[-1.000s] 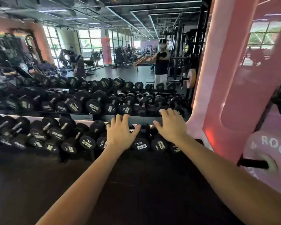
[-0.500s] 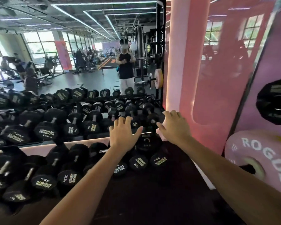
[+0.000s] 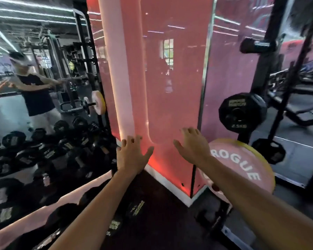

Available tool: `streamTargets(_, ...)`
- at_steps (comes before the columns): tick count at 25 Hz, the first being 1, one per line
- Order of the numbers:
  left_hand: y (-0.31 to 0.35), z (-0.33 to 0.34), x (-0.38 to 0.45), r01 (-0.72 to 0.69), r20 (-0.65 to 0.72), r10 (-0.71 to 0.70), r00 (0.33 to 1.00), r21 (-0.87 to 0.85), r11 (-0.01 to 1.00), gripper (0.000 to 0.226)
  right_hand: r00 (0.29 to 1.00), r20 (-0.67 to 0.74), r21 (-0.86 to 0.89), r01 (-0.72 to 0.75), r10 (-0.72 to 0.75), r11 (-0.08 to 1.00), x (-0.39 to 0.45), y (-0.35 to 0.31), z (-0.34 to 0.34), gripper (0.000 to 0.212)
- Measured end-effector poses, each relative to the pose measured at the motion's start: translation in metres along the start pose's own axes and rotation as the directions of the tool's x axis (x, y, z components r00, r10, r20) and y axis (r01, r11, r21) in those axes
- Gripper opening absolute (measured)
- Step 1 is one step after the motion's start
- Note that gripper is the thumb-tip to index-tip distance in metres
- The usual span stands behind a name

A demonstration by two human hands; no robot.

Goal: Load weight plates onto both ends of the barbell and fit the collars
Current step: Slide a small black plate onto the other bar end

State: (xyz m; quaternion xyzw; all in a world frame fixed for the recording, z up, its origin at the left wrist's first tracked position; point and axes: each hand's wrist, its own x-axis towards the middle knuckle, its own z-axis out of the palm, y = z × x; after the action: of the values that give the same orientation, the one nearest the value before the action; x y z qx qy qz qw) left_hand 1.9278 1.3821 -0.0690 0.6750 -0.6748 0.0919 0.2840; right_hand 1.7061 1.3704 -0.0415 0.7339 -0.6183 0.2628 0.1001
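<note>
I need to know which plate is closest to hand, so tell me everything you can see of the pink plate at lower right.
The pink plate is a round disc with a yellow rim and white letters reading ROGUE across its face. It looks rubbery and matte. It stands upright at lower right, beside the pink pillar and below a smaller black plate. The right forearm hides its lower left and centre, so what carries it cannot be seen. Neither hand touches it.

Gym: dumbbells [image 3: 43, 152], probably squat rack [image 3: 271, 73].

Pink plate [image 3: 242, 170]: "ROGUE". Black plate [image 3: 242, 110]: "2.5KG".
</note>
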Motion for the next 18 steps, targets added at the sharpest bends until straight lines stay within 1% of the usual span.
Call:
streamTargets(3,0.034,0.021,0.032,-0.161,0.023,0.164,0.986,-0.113,0.98,0.06,0.993,-0.03,-0.06,-0.112,0.11,0.992,-0.005,0.021,-0.009,0.049)
streamTargets(6,0.091,0.042,0.051,-0.307,0.004,0.318,0.948,-0.248,0.919,0.056,0.971,-0.086,-0.134,-0.235,0.225,0.963,-0.017,0.059,-0.024,0.047)
streamTargets(8,0.128,0.059,0.059,-0.374,-0.014,0.39,0.921,-0.316,0.872,0.056,0.945,-0.14,-0.209,-0.32,0.295,0.924,-0.022,0.09,-0.037,0.048)
streamTargets(9,0.146,0.069,0.062,-0.397,-0.014,0.417,0.909,-0.339,0.853,0.056,0.931,-0.169,-0.229,-0.357,0.324,0.906,-0.023,0.106,-0.043,0.048)
streamTargets(11,0.175,0.087,0.071,-0.431,-0.005,0.459,0.888,-0.354,0.83,0.056,0.904,-0.204,-0.211,-0.416,0.376,0.884,-0.025,0.133,-0.053,0.049)
streamTargets(14,0.211,0.11,0.089,-0.475,0.014,0.507,0.862,-0.328,0.816,0.057,0.867,-0.23,-0.231,-0.49,0.442,0.841,-0.022,0.172,-0.063,0.052)
streamTargets(18,0.235,0.134,0.115,-0.476,-0.009,0.509,0.861,-0.37,0.798,0.055,0.84,-0.232,-0.231,-0.538,0.492,0.811,-0.012,0.208,-0.062,0.05)
